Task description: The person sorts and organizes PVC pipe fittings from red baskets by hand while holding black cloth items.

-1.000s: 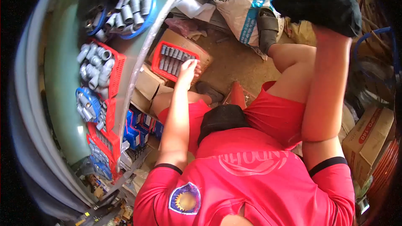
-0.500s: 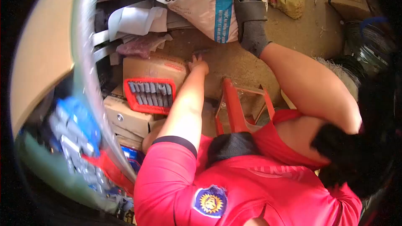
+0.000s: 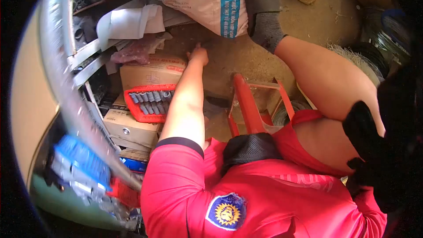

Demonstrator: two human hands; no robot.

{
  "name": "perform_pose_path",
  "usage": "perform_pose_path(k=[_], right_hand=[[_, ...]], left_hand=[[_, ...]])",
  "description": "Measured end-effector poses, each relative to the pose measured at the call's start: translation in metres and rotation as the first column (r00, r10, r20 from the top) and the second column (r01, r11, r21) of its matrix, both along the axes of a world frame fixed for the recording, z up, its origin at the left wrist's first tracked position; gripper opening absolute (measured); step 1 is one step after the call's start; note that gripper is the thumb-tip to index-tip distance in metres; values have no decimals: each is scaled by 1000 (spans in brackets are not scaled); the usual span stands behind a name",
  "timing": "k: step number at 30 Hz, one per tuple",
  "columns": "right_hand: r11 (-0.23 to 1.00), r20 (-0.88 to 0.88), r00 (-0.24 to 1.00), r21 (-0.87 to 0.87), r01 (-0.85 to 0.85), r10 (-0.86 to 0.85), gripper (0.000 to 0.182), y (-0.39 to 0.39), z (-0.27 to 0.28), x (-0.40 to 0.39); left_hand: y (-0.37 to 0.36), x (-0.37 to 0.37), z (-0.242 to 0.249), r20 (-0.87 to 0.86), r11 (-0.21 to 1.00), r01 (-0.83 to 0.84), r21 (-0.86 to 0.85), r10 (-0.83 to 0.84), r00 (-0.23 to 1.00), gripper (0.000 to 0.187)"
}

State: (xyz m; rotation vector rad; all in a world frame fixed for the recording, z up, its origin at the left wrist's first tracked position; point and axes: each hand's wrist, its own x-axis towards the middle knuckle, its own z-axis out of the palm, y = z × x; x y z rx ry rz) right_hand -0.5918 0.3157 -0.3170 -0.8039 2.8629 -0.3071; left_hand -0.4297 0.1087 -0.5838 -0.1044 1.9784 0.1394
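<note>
My left hand [image 3: 198, 55] reaches down to the brown floor, past the far right corner of a cardboard box [image 3: 152, 74]. Its fingers look curled together near the ground; whatever may be in them is too small and dark to make out. Beside my forearm, a red plastic basket [image 3: 152, 117] holds several rows of grey pipe fittings [image 3: 152, 102] and leans against the box. My right hand is out of sight; only the red right sleeve [image 3: 370, 207] shows at the lower right, next to a dark area.
A red stool [image 3: 246, 103] stands in front of my body. A white feed sack [image 3: 198, 0] lies beyond, against my sandalled foot [image 3: 263, 0]. Metal shelving [image 3: 83, 57] with white sheets [image 3: 128, 24] lines the left. Coils of wire [image 3: 372, 39] sit at the right.
My left hand's fingers were spread on the floor and now look drawn together. The view has shifted slightly, showing more of the shelving on the left.
</note>
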Motion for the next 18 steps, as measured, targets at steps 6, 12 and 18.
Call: perform_pose_path(k=[6,12,18], right_hand=[[971,127,965,-105,-216,228,45,75,146,70],[932,137,922,-61,-358,363,46,101,188,83],[931,176,915,-25,-364,362,46,110,191,76]], left_hand=[[-9,14,84,-268,900,-358,249,419,868,32],[1,84,54,-231,533,-653,538,839,493,38],[55,68,22,-199,504,-718,479,860,470,68]])
